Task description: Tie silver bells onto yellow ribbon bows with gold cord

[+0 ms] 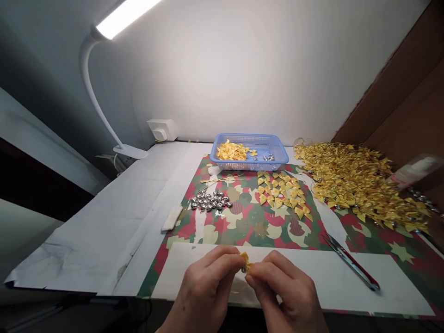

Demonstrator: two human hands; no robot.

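A small yellow ribbon bow (pixel 244 257) is pinched between my two hands above the white paper strip (pixel 329 273) at the table's front edge. My left hand (pixel 211 277) grips its left side with thumb and forefinger. On the other side, my right hand (pixel 284 286) pinches its lower right part. A small silver bell (pixel 243 269) shows just under the bow, partly hidden by the fingers. Thin gold cord (pixel 237 292) hangs below. Beyond my hands lie a pile of silver bells (pixel 210 201) and rows of yellow bows (pixel 282 189).
A blue basket (pixel 249 165) with bows and bells stands against the wall. To the right are a heap of yellow bows on cords (pixel 350 180), tweezers (pixel 354 263) and a blurred white bottle (pixel 414 171). A lit lamp (pixel 100 101) and a folded white cloth (pixel 171 219) are on the left.
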